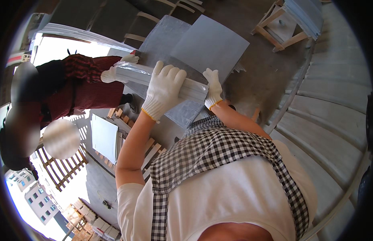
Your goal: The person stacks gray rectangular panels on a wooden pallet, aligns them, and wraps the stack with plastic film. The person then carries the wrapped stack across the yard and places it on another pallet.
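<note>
A stack of thin panels in clear plastic wrap point(193, 90) slants across in front of me over a table. My left hand point(165, 88), in a white knit glove with a yellow cuff edge, is closed over its middle, fingers bent across the top. At the right end of the stack is my right hand point(213, 86), gloved the same way. Its palm side is against the end and its fingers stretch upward, apart from the wrap. A co-worker's gloved hand point(109, 75) touches the left end. The underside of the stack is hidden.
Beyond the stack lie large grey sheets point(210, 44), partly covered with plastic point(164, 34). A wooden stand point(279, 30) holds more panels at the far right. A co-worker in red and black point(84, 84) stands left. Pale sheets point(105, 138) rest on pallets; long grey panels point(315, 140) line my right.
</note>
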A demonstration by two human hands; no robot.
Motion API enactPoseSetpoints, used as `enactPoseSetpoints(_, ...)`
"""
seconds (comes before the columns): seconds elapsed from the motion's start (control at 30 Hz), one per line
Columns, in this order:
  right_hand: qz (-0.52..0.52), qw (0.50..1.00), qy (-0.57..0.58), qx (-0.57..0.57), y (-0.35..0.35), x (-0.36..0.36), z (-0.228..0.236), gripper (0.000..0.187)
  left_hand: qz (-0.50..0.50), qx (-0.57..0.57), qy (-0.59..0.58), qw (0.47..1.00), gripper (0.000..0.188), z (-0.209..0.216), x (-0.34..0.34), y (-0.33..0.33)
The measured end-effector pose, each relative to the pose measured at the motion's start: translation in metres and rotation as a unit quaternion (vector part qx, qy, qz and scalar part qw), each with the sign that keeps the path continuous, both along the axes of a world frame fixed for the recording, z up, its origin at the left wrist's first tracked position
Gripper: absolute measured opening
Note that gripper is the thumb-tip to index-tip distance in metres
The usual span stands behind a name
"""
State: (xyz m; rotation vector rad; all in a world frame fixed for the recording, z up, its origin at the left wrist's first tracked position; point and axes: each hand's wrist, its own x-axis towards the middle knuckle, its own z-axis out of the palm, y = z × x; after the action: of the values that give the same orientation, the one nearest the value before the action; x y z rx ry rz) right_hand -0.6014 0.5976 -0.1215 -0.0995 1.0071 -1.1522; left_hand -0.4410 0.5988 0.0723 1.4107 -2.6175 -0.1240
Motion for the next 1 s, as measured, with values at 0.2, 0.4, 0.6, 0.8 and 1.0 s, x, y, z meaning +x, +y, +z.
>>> enactPoseSetpoints(0.2,-0.070,0.992,-0.022,0.100,0.000,0.008,0.018,0.072,-0.007,0.031,-0.013,0.999,0.070,0.012,-0.003,-0.002)
enactPoseSetpoints(0.4,-0.045,0.997,-0.021,0.062,0.003,0.005,0.019,0.070,-0.012,-0.028,-0.010,1.000,0.055,0.006,-0.002,-0.002)
enactPoseSetpoints(0.6,0.015,0.997,0.076,-0.013,0.005,0.001,0.018,0.061,-0.013,-0.025,-0.011,1.000,0.052,0.008,0.003,0.004)
enactPoseSetpoints(0.8,0.199,0.940,0.129,-0.246,0.004,-0.029,0.075,0.068,0.001,-0.020,0.000,1.000,0.046,0.008,0.010,0.012)
enactPoseSetpoints(1.0,0.303,0.816,0.235,-0.433,0.034,-0.064,0.116,0.112,-0.004,-0.031,0.006,0.999,0.050,0.014,0.005,0.011)
